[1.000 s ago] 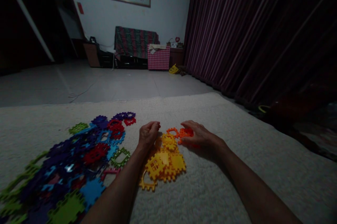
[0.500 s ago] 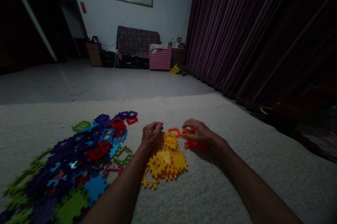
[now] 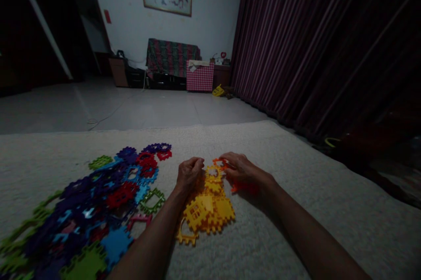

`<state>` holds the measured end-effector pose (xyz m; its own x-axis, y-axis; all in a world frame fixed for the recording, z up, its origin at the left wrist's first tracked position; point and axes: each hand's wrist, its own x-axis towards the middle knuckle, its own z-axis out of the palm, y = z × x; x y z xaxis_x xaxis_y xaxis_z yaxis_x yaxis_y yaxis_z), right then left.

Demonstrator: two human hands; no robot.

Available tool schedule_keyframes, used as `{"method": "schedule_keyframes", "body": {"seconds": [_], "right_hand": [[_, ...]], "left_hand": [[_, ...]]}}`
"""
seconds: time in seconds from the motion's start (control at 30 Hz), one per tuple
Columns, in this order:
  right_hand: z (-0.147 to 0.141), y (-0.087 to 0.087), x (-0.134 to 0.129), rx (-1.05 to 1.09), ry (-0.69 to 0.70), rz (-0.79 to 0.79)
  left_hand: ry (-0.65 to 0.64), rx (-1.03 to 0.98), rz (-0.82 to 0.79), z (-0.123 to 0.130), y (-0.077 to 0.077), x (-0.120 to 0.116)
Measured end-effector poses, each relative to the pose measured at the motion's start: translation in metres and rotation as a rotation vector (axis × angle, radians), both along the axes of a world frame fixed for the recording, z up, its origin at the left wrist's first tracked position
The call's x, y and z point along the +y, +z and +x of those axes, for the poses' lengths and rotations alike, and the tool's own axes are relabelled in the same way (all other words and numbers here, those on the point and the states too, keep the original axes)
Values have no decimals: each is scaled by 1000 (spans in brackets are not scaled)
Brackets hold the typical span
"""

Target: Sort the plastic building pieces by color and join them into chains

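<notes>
My left hand (image 3: 190, 174) is closed, fingers curled, at the upper left edge of a pile of yellow interlocking building pieces (image 3: 210, 210); what it holds, if anything, is hidden. Across the pile, my right hand (image 3: 245, 171) bends its fingers down onto an orange building piece (image 3: 219, 163), whose right side they cover. Under the right palm lie more orange-red building pieces (image 3: 243, 187), partly in shadow. A square yellow frame piece (image 3: 213, 173) rests at the pile's top, between the hands.
On the left spreads a large heap of mixed pieces, with a blue piece (image 3: 116, 242), a red piece (image 3: 123, 194) and a green frame (image 3: 153, 201). Everything rests on a pale quilted cover (image 3: 263, 236). Beyond its far edge are the tiled floor (image 3: 164, 111) and a purple curtain (image 3: 279, 43).
My right hand has moved left, closer to my left hand, over the orange piece. A yellow frame now shows more plainly at the pile's top. My left hand stays nearly in place.
</notes>
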<state>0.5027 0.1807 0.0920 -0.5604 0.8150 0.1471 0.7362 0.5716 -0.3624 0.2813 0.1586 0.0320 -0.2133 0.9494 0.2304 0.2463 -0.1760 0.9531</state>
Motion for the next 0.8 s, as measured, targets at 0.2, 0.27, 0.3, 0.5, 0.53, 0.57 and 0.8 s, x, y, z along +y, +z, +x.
{"method": "schedule_keyframes", "body": {"seconds": [0.2,0.27,0.3,0.5,0.53,0.57,0.8], "right_hand": [[58,-18,39,198,-288,45],[71,-30,47,250,-336,22],[75,-34,50,273,-344,9],[69,-38,52,232,-541,-46],[66,-36,52,173,-587,-40],[63,-34,53,111,-617,-29],[45,-32,66,-53,-673,-20]], "left_hand": [[6,20,7,0,-1,-1],[-4,27,22,-1,-1,0],[-9,29,26,-1,-2,0],[-8,41,9,-2,-3,0],[-7,48,10,-2,-3,0],[-6,54,11,-2,-3,-1],[-17,70,12,-3,-2,0]]}}
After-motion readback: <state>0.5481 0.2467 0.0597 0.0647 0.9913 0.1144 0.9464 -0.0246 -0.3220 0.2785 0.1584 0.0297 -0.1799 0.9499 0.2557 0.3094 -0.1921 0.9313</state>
